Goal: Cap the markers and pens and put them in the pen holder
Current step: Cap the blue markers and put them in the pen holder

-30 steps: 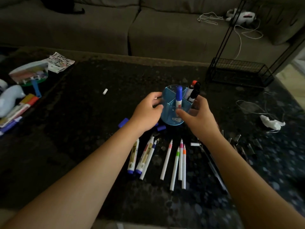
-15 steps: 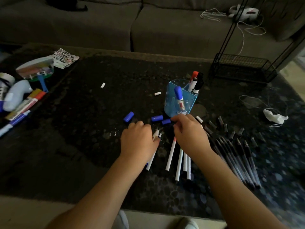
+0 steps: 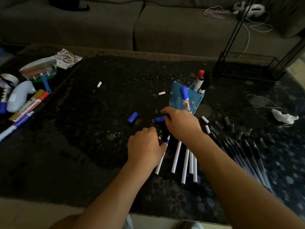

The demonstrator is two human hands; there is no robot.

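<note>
Right hand [image 3: 179, 123] pinches a blue cap [image 3: 159, 119]; left hand [image 3: 145, 145] covers a marker, grip unclear. Three markers fill the pen holder [image 3: 178, 100]; most remain.

The holder [image 3: 184, 98] stands on the table [image 3: 82, 146] with three markers [image 3: 200, 81] in it. A cap [image 3: 132, 117] lies left of the holder, pens [image 3: 247, 156] lie to its near right, and the sofa [image 3: 148, 25] is behind it.

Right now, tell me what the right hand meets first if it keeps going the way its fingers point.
The right hand points up-left; its fingertips already reach a blue cap. Beyond that, probably the loose blue cap, though depth is unclear.
</note>
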